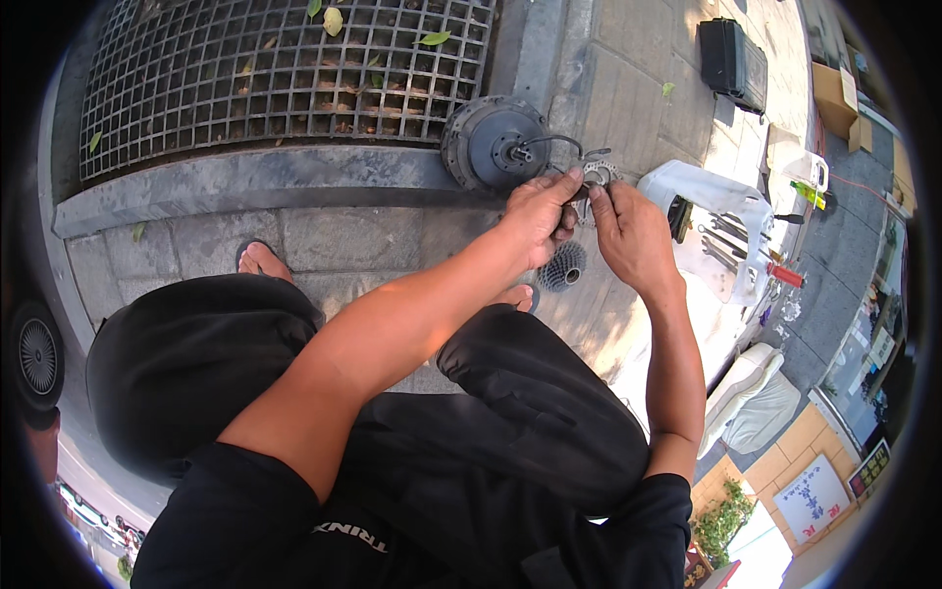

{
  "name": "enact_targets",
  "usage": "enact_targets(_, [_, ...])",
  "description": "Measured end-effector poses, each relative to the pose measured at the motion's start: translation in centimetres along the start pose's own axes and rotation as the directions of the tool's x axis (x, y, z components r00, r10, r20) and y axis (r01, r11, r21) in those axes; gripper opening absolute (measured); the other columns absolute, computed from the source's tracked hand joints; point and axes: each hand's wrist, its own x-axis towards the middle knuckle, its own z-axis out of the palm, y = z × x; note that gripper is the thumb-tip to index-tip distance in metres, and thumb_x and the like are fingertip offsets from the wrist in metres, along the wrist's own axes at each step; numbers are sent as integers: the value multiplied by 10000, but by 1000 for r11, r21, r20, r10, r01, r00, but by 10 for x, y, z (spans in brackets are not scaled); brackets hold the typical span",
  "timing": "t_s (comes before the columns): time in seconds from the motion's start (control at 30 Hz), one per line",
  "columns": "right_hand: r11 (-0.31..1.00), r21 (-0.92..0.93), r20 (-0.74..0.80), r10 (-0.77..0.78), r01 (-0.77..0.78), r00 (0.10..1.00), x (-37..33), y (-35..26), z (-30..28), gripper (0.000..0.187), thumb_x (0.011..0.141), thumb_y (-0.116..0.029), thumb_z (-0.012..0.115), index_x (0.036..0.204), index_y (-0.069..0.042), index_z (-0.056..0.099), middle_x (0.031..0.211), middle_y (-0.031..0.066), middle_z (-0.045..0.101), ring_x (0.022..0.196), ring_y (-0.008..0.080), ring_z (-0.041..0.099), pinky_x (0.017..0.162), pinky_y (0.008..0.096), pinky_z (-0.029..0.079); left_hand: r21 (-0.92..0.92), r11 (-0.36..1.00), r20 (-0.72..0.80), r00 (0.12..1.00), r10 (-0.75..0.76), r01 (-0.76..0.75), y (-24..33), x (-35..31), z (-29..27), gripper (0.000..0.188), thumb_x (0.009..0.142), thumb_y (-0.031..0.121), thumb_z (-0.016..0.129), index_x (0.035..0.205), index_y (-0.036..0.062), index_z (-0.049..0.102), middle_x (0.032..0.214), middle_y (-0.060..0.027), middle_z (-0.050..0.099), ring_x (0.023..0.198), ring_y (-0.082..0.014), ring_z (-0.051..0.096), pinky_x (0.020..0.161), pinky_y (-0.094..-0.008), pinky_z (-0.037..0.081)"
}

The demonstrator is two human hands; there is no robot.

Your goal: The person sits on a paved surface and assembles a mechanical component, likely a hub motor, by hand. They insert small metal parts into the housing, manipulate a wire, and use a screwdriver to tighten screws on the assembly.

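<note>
My left hand (pixel 542 213) and my right hand (pixel 630 228) meet beyond my knees, fingertips pinched close together. Between them is a small dark piece, mostly covered by the fingers and too small to name. A silvery, toothed disc (pixel 602 172), which looks like a brake rotor, shows just past the fingertips; whether I touch it I cannot tell. Left of the hands, a round black hub motor (pixel 483 147) leans by the kerb, its axle pointing right and a dark cable (pixel 561 138) curving from it towards my hands. Below them, a bicycle cassette (pixel 562 267) rests on the paving.
A metal grating (pixel 285 74) with a raised stone kerb (pixel 265 182) lies ahead and left. On the right, a white plastic piece (pixel 711 187) lies near several hand tools (pixel 721 245) and a red-handled tool (pixel 785 275). Farther off sits a black case (pixel 733 64).
</note>
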Motion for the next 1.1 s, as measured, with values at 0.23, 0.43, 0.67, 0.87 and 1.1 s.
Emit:
enact_targets(0.23, [1000, 12, 11, -2, 2, 1000, 6, 9, 5, 365, 1072, -305, 555, 882, 4, 593, 870, 276, 660, 838, 515, 633, 727, 573, 478, 0, 1000, -41, 999, -26, 26, -1, 4, 0, 259, 1036, 327, 720, 1072, 82, 643, 916, 5, 650, 598, -72, 475, 498, -246, 339])
enact_targets(0.43, [999, -40, 35, 21, -20, 999, 10, 9, 6, 355, 1065, -294, 555, 875, 2, 601, 877, 259, 666, 841, 501, 640, 735, 567, 490, 0, 1000, -64, 998, -27, 27, 0, 6, 1, 254, 1044, 337, 707, 1057, 93, 638, 890, 17, 624, 612, -71, 461, 512, -246, 341])
enact_targets(0.67, [916, -292, -12, -291, 275, 957, 15, 0, 1, 257, 1019, -234, 612, 873, -23, 628, 885, 188, 695, 824, 428, 691, 738, 530, 549, -141, 989, -52, 997, -48, 40, -3, 6, 1, 225, 1041, 340, 710, 939, 150, 645, 774, 50, 563, 596, -75, 439, 538, -254, 347])
enact_targets(0.87, [962, 182, 71, 194, -204, 978, 30, 9, 22, 336, 1047, -291, 611, 850, -19, 622, 704, 98, 635, 553, 272, 611, 534, 403, 484, -378, 923, 136, 990, -20, 70, -11, 10, 0, 194, 1063, 292, 668, 983, 116, 658, 781, 61, 555, 592, -53, 420, 546, -246, 334])
enact_targets(1.1, [969, 161, 154, 162, -186, 975, 18, 11, 2, 370, 1047, -359, 651, 917, -12, 637, 738, 86, 618, 592, 240, 633, 541, 376, 480, -241, 967, 80, 995, -65, 83, -1, 6, -9, 117, 1039, 224, 690, 1013, 113, 664, 795, 58, 579, 612, -50, 456, 558, -241, 335])
